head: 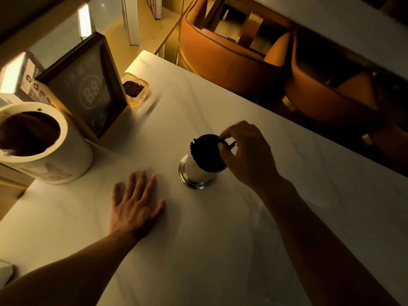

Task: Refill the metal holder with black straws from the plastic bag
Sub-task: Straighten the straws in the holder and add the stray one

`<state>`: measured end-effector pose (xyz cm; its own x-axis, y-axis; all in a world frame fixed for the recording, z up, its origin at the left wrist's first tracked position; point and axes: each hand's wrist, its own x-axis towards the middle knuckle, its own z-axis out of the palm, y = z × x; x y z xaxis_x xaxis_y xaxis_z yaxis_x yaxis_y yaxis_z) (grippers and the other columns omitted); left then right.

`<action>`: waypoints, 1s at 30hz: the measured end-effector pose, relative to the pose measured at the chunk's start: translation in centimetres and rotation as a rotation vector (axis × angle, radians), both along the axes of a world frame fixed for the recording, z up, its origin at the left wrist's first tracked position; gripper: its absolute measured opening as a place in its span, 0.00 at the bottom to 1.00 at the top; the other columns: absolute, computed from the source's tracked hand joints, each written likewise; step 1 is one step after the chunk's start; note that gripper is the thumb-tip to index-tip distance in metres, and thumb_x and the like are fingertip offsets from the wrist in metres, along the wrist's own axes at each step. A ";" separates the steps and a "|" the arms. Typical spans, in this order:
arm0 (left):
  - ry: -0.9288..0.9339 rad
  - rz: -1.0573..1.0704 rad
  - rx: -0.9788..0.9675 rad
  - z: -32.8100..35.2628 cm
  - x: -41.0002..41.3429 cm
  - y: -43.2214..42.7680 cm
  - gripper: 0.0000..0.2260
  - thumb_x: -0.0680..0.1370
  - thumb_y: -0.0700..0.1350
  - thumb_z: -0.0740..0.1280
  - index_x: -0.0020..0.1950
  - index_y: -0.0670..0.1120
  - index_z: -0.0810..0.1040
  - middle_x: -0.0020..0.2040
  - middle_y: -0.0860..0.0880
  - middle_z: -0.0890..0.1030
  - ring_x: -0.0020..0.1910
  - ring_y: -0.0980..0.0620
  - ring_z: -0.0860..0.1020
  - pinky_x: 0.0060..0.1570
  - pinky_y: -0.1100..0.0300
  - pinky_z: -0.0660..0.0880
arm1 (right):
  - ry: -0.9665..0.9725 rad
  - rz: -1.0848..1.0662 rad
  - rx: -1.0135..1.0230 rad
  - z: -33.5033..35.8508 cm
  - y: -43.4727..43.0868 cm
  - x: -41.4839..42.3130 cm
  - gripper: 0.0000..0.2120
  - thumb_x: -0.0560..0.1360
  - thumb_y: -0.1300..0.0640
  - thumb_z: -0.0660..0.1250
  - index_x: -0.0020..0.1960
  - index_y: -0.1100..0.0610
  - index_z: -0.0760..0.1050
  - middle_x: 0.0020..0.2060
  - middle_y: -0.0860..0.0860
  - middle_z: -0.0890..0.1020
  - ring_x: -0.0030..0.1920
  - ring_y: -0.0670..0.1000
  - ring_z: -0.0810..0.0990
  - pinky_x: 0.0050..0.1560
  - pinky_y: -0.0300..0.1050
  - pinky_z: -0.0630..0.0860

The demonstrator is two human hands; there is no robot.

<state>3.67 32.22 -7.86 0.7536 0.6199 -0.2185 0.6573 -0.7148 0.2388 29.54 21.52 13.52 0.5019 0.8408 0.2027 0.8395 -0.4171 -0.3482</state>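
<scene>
A shiny metal holder (195, 171) stands upright near the middle of the white marble table (220, 239). Its mouth is packed with black straws (206, 151), seen end-on as a dark disc. My right hand (247, 155) hovers over the holder's right rim, thumb and forefinger pinched on the straw tops at that edge. My left hand (135, 202) lies flat on the table to the left of the holder, fingers spread, holding nothing. No plastic bag is in view.
A tall white cylindrical container (64, 155) stands at the left. Behind it lean a dark framed "B8" sign (88, 89) and a glass ashtray (135, 89) with dark contents. Orange chairs (231, 54) sit beyond the table's far edge.
</scene>
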 end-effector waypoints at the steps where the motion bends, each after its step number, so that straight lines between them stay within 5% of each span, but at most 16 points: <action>1: 0.000 0.000 0.005 -0.1 0.0 0.0 0.36 0.79 0.73 0.41 0.82 0.58 0.36 0.84 0.51 0.40 0.81 0.49 0.34 0.79 0.41 0.35 | 0.002 0.031 0.006 0.3 0.8 -0.3 0.08 0.76 0.52 0.67 0.52 0.56 0.77 0.49 0.52 0.81 0.49 0.49 0.78 0.46 0.41 0.79; 6: -0.003 0.000 0.003 -0.8 0.0 0.0 0.37 0.79 0.73 0.43 0.82 0.58 0.37 0.84 0.51 0.39 0.81 0.50 0.34 0.79 0.39 0.37 | 0.045 0.194 -0.148 0.9 4.9 -1.3 0.10 0.79 0.54 0.65 0.57 0.54 0.81 0.52 0.53 0.82 0.52 0.50 0.80 0.52 0.46 0.80; 12: -0.004 -0.004 -0.008 -0.8 -0.1 0.1 0.37 0.79 0.73 0.42 0.82 0.58 0.36 0.84 0.51 0.38 0.81 0.50 0.34 0.80 0.38 0.39 | 0.067 0.253 -0.292 1.6 6.2 -0.3 0.12 0.79 0.52 0.65 0.48 0.59 0.82 0.44 0.55 0.85 0.43 0.51 0.82 0.49 0.49 0.81; 22: -0.008 -0.002 -0.024 -0.1 -0.1 0.1 0.36 0.79 0.73 0.40 0.82 0.58 0.36 0.84 0.51 0.38 0.81 0.49 0.34 0.80 0.39 0.38 | 0.038 0.093 -0.213 6.0 3.7 1.6 0.11 0.72 0.51 0.74 0.48 0.58 0.77 0.41 0.50 0.83 0.40 0.46 0.80 0.42 0.36 0.76; 27: -0.019 0.003 -0.014 -0.2 -0.1 0.1 0.36 0.79 0.73 0.41 0.82 0.58 0.37 0.84 0.51 0.39 0.81 0.49 0.34 0.79 0.39 0.38 | -0.013 0.108 -0.461 9.2 0.4 3.5 0.10 0.72 0.53 0.74 0.44 0.54 0.73 0.35 0.46 0.78 0.39 0.47 0.80 0.35 0.31 0.68; 30: -0.012 0.002 -0.012 -0.4 -0.1 0.1 0.36 0.79 0.73 0.41 0.82 0.58 0.36 0.84 0.51 0.38 0.81 0.50 0.33 0.79 0.39 0.38 | 0.026 0.116 -0.642 9.8 -1.1 3.8 0.11 0.73 0.54 0.73 0.53 0.52 0.77 0.33 0.40 0.72 0.38 0.43 0.77 0.40 0.36 0.75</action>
